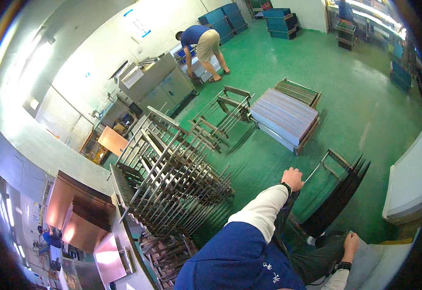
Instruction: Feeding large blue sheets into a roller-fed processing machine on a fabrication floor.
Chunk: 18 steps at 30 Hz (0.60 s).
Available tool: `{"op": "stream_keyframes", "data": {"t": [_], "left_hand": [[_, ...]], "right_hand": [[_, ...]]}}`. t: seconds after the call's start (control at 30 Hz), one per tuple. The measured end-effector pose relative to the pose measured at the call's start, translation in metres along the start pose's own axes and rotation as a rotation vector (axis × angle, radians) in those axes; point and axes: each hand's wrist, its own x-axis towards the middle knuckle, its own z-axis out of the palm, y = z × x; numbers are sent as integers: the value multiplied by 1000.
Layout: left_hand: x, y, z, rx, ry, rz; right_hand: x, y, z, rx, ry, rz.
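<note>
Near the middle, my left hand (293, 179) has its fingers curled, with a dark band on the wrist. It is over my left knee, at the visible end of a metal rail of a slotted rack (336, 155). Whether it grips the rail or rests on the knee I cannot tell. Several thin dark panels (334, 210) stand in that rack on the floor in front of me. At the lower right, my right hand (351, 245) is closed beside my right knee, next to the edge of a grey sheet-like surface (368, 263). What its fingers hold is hidden.
Stacked empty metal racks (172, 169) crowd the left. Ahead, a rack packed with pale panels (283, 116) stands on the green floor (365, 111). Copper-coloured sheets (78, 208) lie at lower left. A white bin (409, 179) is at right. Another person (203, 43) bends near a cabinet (165, 89).
</note>
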Motion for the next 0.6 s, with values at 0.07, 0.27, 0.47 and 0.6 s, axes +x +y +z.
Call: {"op": "stream_keyframes", "data": {"t": [0.07,0.27,0.47,0.6], "left_hand": [[0,1,-4,3,-15,6],[2,0,3,16,19,9],[6,5,2,24,-11,25],[4,1,0,26,3,20]], "right_hand": [[1,-2,-2,-9,-27,20],[-6,-32,-28,-41,-101,79],[3,-12,-11,-14,-67,79],[-4,-32,-26,22,-54,118]]}}
